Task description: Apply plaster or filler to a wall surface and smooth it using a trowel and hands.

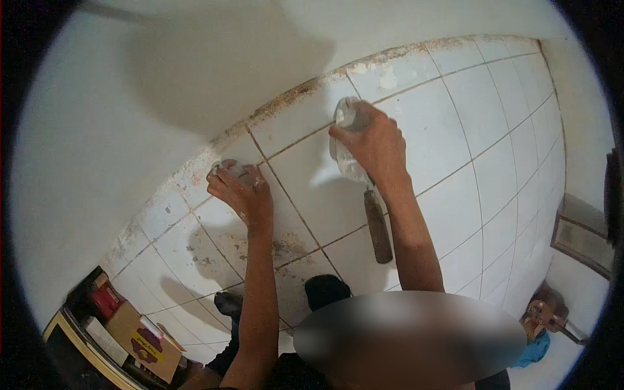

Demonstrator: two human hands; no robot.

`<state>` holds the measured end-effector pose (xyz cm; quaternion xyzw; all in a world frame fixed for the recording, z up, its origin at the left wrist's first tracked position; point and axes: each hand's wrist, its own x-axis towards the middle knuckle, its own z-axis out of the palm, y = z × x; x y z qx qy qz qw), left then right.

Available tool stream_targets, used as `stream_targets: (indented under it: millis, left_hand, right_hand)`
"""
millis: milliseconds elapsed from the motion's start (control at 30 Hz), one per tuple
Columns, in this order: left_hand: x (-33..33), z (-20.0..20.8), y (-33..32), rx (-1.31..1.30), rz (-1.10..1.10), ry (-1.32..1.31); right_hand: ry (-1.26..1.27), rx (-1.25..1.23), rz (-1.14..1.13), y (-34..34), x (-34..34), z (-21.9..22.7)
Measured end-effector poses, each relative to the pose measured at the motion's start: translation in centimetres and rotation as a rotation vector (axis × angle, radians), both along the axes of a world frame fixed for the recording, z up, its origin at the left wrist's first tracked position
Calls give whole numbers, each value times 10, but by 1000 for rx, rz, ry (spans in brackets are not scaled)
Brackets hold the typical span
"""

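Okay, left hand, fingers curled round pale lump by far-left wall | right hand clamped on clear plastic bottle over white tiles | guessing a holding step, next move likely wants steady grip

floor tiles: white, brown grid | bottle: clear | lump: grey | tool handle: brown | carton: tan | cloth: blue

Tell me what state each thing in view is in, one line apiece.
Left hand: curled on the pale thing
Pale thing: held, partly hidden by fingers
Right hand: closed on the clear thing
Clear thing: held, partly covered
Handle: no hand around it
Tiles: stained in patches
Wall: discoloured along its foot
Carton: open or shut, cannot tell
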<state>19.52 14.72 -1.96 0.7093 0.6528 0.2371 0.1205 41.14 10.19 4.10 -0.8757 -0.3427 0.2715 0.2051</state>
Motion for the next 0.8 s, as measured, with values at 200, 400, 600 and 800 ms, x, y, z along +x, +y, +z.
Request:
stream_targets:
  millis: [200, 400, 600, 800]
  left_hand:
    - [0, -1, 0, 44, -22, -41]
    - [-10, -4, 5, 161, -94, -48]
    - [-1, -2, 0, 83, -40, -98]
    - [-6, -1, 1, 57, -42, -102]
  right_hand:
    - [-13, 9, 26, -1, 0, 3]
    - [-13, 20, 63, -5, -5, -1]
    - [11, 1, 21, -10, 1, -6]
    - [35, -10, 42, 4, 3, 4]
